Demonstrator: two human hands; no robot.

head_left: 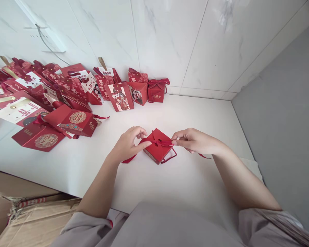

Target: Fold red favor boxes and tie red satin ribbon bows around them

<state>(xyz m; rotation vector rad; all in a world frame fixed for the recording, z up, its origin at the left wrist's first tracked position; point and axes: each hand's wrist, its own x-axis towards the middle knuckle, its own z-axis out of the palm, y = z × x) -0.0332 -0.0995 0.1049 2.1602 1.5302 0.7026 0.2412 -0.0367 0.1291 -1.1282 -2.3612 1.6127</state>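
Note:
A small red box (158, 151) lies on the white table in front of me, turned cornerwise, with a red ribbon (162, 142) crossing its top and a dark red cord handle (171, 157) at its lower right. My right hand (189, 140) pinches the ribbon at the box's right side; a ribbon tail hangs out beyond the fingers. At the left corner of the box, my left hand (132, 143) is closed on the ribbon, its thumb over the box's edge. Another tail of the ribbon lies on the table below my left hand.
Many red and white gift boxes (74, 89) stand along the wall at the back left. A red box with a bow (157, 92) ends the row. An open cardboard box (36, 219) is at the lower left, beside the table (195, 113).

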